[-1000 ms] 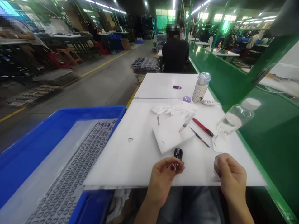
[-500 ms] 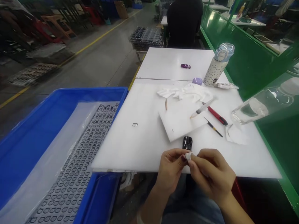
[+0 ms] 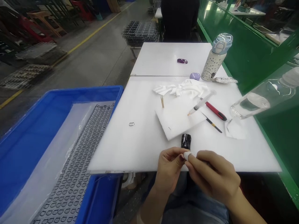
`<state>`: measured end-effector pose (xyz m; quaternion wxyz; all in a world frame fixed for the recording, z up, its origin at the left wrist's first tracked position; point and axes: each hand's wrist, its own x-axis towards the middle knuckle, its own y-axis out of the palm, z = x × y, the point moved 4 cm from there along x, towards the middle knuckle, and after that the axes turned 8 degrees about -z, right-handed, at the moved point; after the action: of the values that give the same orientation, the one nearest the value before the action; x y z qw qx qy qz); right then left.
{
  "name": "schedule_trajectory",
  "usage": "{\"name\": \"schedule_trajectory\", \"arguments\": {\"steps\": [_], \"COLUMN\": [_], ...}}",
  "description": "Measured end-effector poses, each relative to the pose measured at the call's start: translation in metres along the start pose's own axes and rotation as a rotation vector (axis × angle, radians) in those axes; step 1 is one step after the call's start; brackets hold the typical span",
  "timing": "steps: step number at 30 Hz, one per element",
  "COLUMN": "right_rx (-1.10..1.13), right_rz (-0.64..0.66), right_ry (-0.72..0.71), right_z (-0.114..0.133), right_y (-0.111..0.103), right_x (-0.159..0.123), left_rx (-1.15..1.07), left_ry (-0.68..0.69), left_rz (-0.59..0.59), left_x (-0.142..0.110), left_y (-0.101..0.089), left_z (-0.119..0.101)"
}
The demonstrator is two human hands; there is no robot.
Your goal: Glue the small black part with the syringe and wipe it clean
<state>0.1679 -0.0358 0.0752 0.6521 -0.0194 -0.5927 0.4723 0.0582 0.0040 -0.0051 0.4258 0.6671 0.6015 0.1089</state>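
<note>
Just above the table's front edge, my left hand [image 3: 170,169] is closed in a pinch, thumb against fingers; whatever lies between them is too small or hidden to make out. My right hand [image 3: 213,175] meets it fingertip to fingertip, fingers curled. A small white wrap [image 3: 187,155] covers the tip of its index finger and touches the left fingertips. Right behind the hands stands a short black ribbed cylinder [image 3: 186,141]. A thin dark-edged ring [image 3: 131,124] lies alone on the left of the white table [image 3: 112,152].
A white pad [image 3: 174,123] bears a syringe [image 3: 201,102] and toothpicks [image 3: 162,101]. To its right lie a red cutter [image 3: 216,111], tweezers [image 3: 212,123] and a clear bottle [image 3: 257,101]. Crumpled white cloth [image 3: 184,88] is behind. A blue bin [image 3: 58,93] holds a sheet of small rings [image 3: 77,174].
The whole view has shifted slightly, with the table items a little higher and further left. My hands stay together in the same pinch; the right hand has turned slightly.
</note>
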Motion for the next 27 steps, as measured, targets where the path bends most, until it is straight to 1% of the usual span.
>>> {"name": "schedule_trajectory", "arguments": {"steps": [3,5,7,9,11,12,13,14,17,18,19,21,24,27], "right_rx": [-0.038,-0.084,-0.109,-0.067,0.009,0.041,0.060,0.067,0.042,0.030,0.019,0.004,0.009,0.022], "right_rz": [0.068,0.032,-0.038,-0.070,-0.056,-0.042,-0.029,-0.018,0.008,0.008,0.006,-0.001,0.011,0.021], "right_ry": [0.006,0.046,0.095,0.144,0.202,0.227,0.246,0.262,0.309,0.327,0.344,0.371,0.401,0.423], "right_z": [-0.003,-0.009,-0.014,-0.019,-0.025,-0.029,-0.033,-0.037,-0.047,-0.049,-0.050,-0.052,-0.052,-0.053], "right_y": [-0.010,-0.021,-0.029,-0.028,-0.020,-0.015,-0.010,-0.006,0.002,0.004,0.005,0.008,0.014,0.015], "right_x": [-0.002,-0.005,-0.009,-0.014,-0.020,-0.022,-0.025,-0.027,-0.033,-0.035,-0.036,-0.039,-0.042,-0.044], "left_rx": [0.019,0.030,0.044,0.052,0.073,0.120,0.207,0.336,0.761,0.868,0.947,1.034,1.056,1.065], "left_ry": [0.010,-0.005,-0.024,-0.028,-0.014,0.009,0.063,0.160,0.543,0.633,0.687,0.735,0.785,0.841], "left_rz": [0.009,0.019,0.017,0.010,0.005,-0.003,0.004,0.009,-0.069,-0.102,-0.119,-0.100,-0.033,-0.013], "left_x": [0.000,0.000,-0.001,-0.003,-0.006,-0.007,-0.009,-0.010,-0.015,-0.016,-0.016,-0.016,-0.016,-0.018], "left_y": [0.000,0.000,0.000,0.001,0.001,0.000,0.000,-0.002,-0.008,-0.010,-0.012,-0.014,-0.014,-0.013], "left_z": [0.000,0.002,0.004,0.003,0.000,-0.003,-0.007,-0.013,-0.027,-0.028,-0.026,-0.017,-0.006,-0.008]}}
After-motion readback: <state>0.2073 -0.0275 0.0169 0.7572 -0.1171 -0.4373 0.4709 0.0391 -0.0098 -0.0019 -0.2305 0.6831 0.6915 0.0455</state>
